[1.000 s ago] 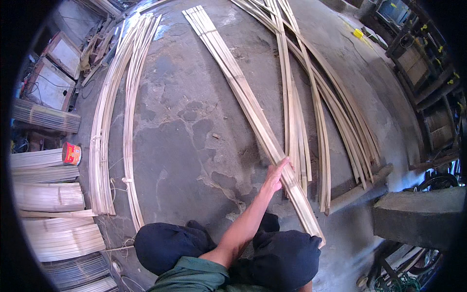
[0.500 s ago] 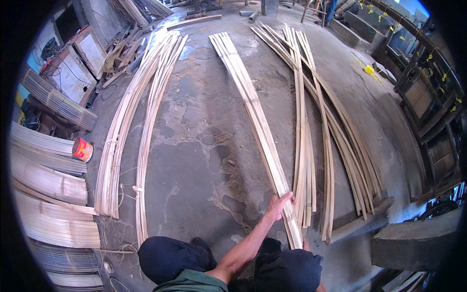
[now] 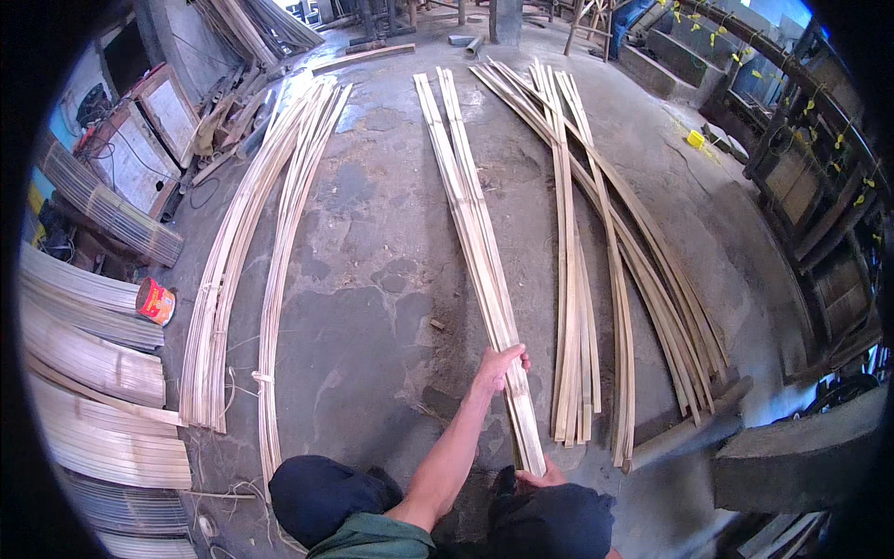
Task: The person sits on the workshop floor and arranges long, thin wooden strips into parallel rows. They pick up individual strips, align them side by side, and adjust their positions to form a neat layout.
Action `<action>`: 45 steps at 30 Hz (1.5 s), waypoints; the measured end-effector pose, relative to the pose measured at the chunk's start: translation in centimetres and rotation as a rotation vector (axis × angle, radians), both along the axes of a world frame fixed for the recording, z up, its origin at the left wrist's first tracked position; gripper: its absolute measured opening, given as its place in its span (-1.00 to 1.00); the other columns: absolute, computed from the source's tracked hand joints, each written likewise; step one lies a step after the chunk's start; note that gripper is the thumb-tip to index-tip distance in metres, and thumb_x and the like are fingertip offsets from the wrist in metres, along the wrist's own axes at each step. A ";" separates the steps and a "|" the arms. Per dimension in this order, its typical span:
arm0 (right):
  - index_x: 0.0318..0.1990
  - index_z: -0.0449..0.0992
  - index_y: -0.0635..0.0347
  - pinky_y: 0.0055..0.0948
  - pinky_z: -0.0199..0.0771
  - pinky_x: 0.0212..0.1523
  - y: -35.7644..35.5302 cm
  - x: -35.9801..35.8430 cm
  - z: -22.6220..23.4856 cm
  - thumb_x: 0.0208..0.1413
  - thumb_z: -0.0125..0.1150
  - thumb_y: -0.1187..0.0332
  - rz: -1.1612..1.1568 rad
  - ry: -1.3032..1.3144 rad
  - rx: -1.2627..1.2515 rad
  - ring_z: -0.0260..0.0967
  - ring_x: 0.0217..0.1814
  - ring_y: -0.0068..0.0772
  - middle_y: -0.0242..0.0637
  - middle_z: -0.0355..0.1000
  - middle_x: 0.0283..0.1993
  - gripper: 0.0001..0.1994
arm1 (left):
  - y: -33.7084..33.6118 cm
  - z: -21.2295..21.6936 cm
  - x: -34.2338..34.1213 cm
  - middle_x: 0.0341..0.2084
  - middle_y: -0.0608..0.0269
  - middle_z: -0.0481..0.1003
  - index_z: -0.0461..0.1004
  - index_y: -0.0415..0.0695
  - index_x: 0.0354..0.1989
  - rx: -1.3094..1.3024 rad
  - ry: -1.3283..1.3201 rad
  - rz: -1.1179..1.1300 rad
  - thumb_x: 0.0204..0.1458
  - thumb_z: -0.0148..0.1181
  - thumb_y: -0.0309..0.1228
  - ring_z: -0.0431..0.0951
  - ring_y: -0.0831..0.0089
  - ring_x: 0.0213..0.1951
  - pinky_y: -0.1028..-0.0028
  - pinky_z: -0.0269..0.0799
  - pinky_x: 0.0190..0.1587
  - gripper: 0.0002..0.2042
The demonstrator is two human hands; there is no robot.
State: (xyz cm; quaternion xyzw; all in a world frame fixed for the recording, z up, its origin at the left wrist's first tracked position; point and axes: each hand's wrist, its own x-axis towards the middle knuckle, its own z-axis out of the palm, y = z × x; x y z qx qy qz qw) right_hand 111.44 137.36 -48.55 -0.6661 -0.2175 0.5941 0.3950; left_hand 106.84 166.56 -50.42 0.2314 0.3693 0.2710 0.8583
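Pale strips point(image 3: 491, 289) lengthwise through left grip point(image 3: 501, 367)

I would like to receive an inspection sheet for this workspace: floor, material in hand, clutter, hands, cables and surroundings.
Surface: grey floor, patchy and worn.
Material in hand: long pale strips, together at the near end, spread into two groups at the far end.
Clutter: tied strip bundles on the left; crossing strips on the right; red tub by slatted panels.
Hands: left hand wrapped around the pale strips; right hand at their near end, partly hidden, grip unclear.
Cables: dark looped cable on the floor, left.
Surroundings: concrete block, near right.
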 end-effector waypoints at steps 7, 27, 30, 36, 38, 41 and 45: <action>0.10 0.37 0.30 -0.38 0.47 -0.12 4.6 -2.2 1.8 0.03 0.41 0.21 -0.028 -0.041 0.065 0.43 -0.13 -0.48 -0.24 0.49 -0.14 -0.45 | 4.2 -0.2 -0.1 -0.56 0.12 0.50 0.47 -0.33 -0.33 0.107 0.084 0.035 0.03 0.30 -0.44 0.55 0.34 -0.57 0.38 0.55 -0.53 -0.81; 0.13 0.32 0.34 -0.12 0.42 -0.02 9.4 4.8 -2.8 0.08 0.27 0.11 0.270 -0.992 0.314 0.42 -0.03 0.12 0.10 0.45 -0.06 -0.42 | 3.8 -3.7 -3.3 -0.26 0.20 0.51 0.38 -0.22 0.00 0.440 0.486 0.211 0.11 0.15 -0.34 0.50 0.42 -0.19 0.42 0.42 -0.08 -0.67; 0.12 0.34 0.28 -0.07 0.39 -0.02 8.9 3.2 0.1 0.12 0.22 0.13 0.144 -1.084 0.256 0.37 -0.03 0.18 0.11 0.40 -0.07 -0.49 | 2.2 -3.0 -7.7 -0.29 0.31 0.51 0.40 -0.16 -0.02 0.354 0.485 0.126 0.19 0.12 -0.32 0.48 0.59 -0.33 0.52 0.44 -0.28 -0.74; 0.15 0.27 0.21 -0.04 0.41 -0.08 9.9 1.4 0.0 0.06 0.29 0.12 0.218 -1.050 0.239 0.37 -0.03 0.16 0.06 0.37 -0.03 -0.43 | -2.3 -2.6 -10.8 -0.39 0.35 0.52 0.44 -0.17 -0.11 0.312 0.520 0.124 0.22 0.10 -0.32 0.47 0.63 -0.41 0.58 0.41 -0.37 -0.80; 0.11 0.28 0.20 -0.04 0.44 -0.10 10.4 1.4 -0.7 -0.01 0.36 0.14 0.247 -1.026 0.151 0.40 -0.06 0.14 0.03 0.38 0.00 -0.42 | -3.7 -2.3 -11.4 -0.40 0.34 0.52 0.44 -0.17 -0.14 0.314 0.537 0.106 0.23 0.09 -0.30 0.47 0.64 -0.41 0.58 0.40 -0.37 -0.81; 0.06 0.32 0.19 -0.07 0.45 -0.13 10.4 2.1 -1.7 -0.04 0.39 0.18 0.164 -0.932 0.221 0.44 -0.14 0.09 0.02 0.42 -0.08 -0.45 | -6.4 -1.4 -11.7 -0.41 0.34 0.51 0.46 -0.17 -0.17 0.313 0.517 0.131 0.22 0.09 -0.33 0.46 0.64 -0.42 0.57 0.41 -0.37 -0.83; -0.23 0.42 0.32 -0.34 0.38 -0.33 10.6 3.5 -1.9 0.01 0.32 0.27 0.140 -0.707 0.160 0.33 -0.41 -0.34 -0.22 0.34 -0.50 -0.69 | -9.0 -2.2 -11.4 -0.41 0.35 0.51 0.47 -0.20 -0.15 0.363 0.516 0.120 0.19 0.09 -0.36 0.47 0.60 -0.40 0.53 0.42 -0.33 -0.82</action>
